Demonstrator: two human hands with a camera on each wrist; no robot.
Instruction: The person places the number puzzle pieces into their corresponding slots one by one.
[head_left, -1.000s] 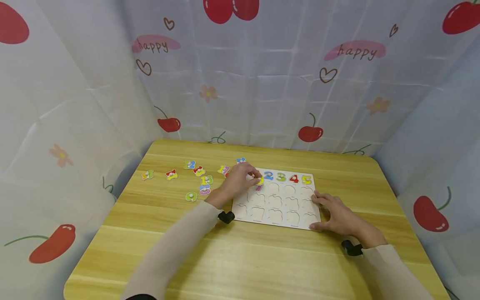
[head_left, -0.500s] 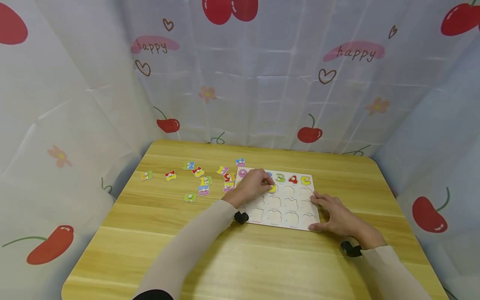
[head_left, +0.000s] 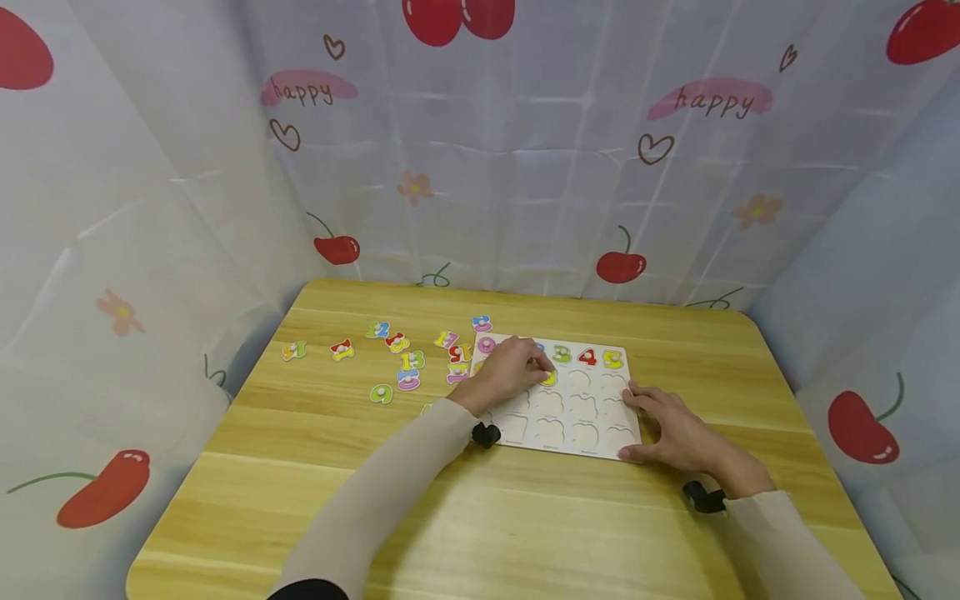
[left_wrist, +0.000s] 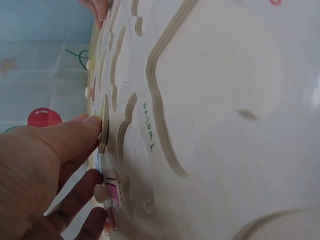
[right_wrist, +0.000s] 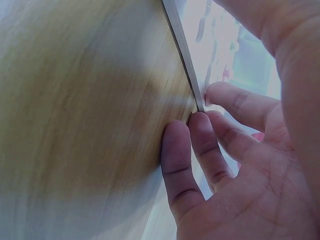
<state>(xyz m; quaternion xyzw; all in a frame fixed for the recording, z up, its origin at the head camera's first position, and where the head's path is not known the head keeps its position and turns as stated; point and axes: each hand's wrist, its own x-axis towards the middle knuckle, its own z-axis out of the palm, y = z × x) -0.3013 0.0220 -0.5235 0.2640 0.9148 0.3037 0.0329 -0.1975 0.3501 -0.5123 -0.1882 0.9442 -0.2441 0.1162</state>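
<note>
The thumb and fingers of my left hand point(head_left: 510, 369) pinch a yellow number piece point(head_left: 550, 379) over the second row of the white number puzzle board point(head_left: 567, 418). In the left wrist view the piece point(left_wrist: 104, 125) is tilted on edge near an outline cut in the board; its digit cannot be read. A pink piece point(left_wrist: 114, 192) with a knob lies beneath the lower fingers. My right hand point(head_left: 678, 429) rests at the board's right edge, thumb by the front corner. Its fingertips touch that edge point(right_wrist: 182, 55) in the right wrist view, loosely bent.
Blue 2, green 3 point(head_left: 562, 355), red 4 point(head_left: 588, 357) and yellow 5 point(head_left: 613, 359) sit along the board's back row. Several loose number pieces, among them a green one point(head_left: 382, 393) and a red one point(head_left: 342, 350), lie left of the board on the wooden table point(head_left: 480, 517).
My left hand has moved right across the board with the yellow piece, from the back row to the second row. It has barely shifted in the last half second. The right hand stays put.
</note>
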